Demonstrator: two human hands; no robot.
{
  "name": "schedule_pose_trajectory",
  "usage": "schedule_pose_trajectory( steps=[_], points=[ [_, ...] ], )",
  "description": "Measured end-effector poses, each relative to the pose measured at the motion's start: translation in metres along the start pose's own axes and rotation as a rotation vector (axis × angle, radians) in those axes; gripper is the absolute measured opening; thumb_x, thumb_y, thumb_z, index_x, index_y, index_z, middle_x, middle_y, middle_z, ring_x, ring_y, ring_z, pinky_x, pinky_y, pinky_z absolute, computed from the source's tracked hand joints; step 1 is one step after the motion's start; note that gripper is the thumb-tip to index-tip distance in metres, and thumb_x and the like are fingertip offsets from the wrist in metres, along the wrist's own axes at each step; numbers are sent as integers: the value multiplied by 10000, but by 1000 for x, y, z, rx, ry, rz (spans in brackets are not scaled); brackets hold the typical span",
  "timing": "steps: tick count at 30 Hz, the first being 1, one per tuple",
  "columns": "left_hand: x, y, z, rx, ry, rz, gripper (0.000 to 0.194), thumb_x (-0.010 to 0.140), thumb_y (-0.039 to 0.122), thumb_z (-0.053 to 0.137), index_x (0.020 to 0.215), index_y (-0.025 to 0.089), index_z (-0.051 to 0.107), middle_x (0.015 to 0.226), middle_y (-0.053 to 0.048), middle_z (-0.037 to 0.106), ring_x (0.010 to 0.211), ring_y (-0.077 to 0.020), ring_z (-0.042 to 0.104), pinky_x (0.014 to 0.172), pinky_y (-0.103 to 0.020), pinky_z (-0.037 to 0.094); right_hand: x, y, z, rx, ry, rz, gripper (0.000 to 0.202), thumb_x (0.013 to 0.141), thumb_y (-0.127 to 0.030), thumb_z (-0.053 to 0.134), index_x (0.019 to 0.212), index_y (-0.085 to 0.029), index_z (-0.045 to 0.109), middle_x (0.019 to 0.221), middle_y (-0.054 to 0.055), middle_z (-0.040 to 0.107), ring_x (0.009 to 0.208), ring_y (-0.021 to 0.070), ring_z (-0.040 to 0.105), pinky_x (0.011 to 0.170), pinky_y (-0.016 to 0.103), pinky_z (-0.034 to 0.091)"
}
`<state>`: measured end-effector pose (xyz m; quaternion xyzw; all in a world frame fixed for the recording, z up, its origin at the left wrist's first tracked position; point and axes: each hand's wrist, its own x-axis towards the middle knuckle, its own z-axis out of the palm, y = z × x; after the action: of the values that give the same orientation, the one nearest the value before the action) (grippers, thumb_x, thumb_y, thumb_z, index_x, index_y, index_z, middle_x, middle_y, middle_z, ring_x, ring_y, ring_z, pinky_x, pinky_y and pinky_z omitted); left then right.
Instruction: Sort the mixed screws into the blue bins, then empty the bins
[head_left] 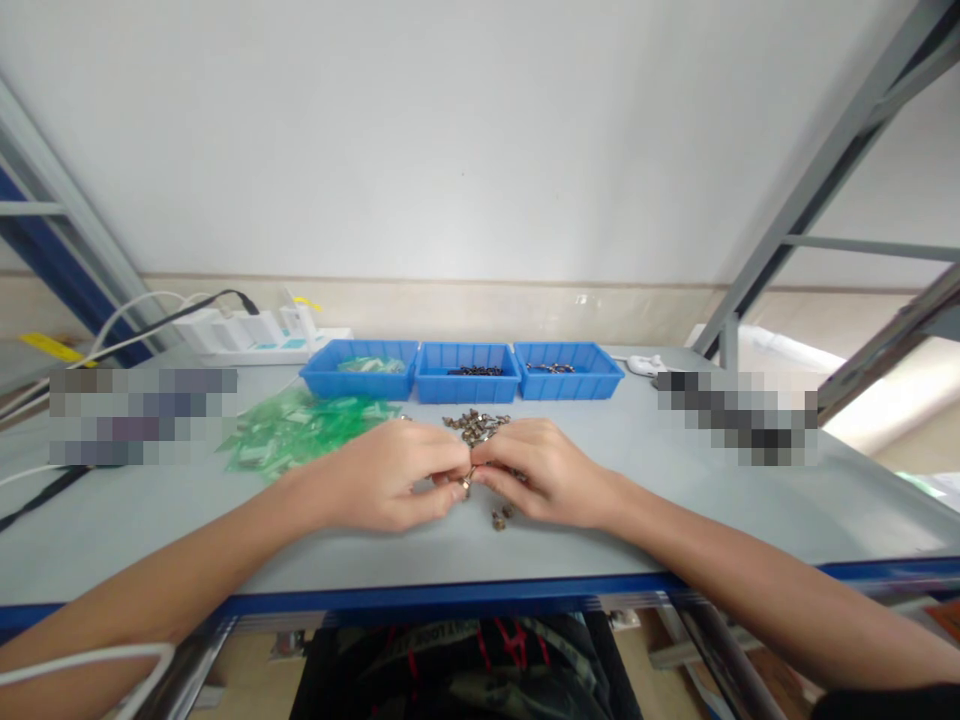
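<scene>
My left hand and my right hand meet over the middle of the table, fingertips touching. Between their pinched fingers is a small brass-coloured metal fitting, partly covered by the fingers; its exact kind is too small to make out. Just behind the hands lies a loose pile of similar small metal fittings, partly hidden by my right hand. A few more metal pieces rest in front, below my right fingers. Left of my left hand spreads a heap of green plastic packets.
Along the back stand three blue bins: the left bin holds green packets, the middle bin dark small parts, the right bin metal parts. A power strip with cables sits at back left. Metal frame posts flank the table.
</scene>
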<state>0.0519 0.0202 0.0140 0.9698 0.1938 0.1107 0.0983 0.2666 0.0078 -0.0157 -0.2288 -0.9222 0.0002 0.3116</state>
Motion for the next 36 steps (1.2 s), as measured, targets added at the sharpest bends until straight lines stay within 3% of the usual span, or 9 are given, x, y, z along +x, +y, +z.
schedule_pose_trajectory(
  steps=[9,22,36],
  points=[
    [2,-3,-2,124,7,1,197,924,270,376,861,188,543,771,-8,600,707,-144,536,658,-261,355,1,2,-9,-102,56,-42,203,936,-259,457,894,-137,614,683,25,633,612,127,556,609,262,384],
    [1,-7,3,89,82,106,202,920,256,390,868,186,572,730,-10,586,669,-139,538,624,-250,370,1,1,-10,-82,62,-66,191,928,-245,470,875,-136,618,675,17,627,607,125,557,599,256,371],
    [1,-6,0,117,68,33,200,939,263,363,904,191,546,764,0,610,688,-134,562,639,-244,376,1,3,-11,-127,56,-48,196,931,-234,453,904,-127,615,680,25,620,618,126,542,608,261,368]
  ],
)
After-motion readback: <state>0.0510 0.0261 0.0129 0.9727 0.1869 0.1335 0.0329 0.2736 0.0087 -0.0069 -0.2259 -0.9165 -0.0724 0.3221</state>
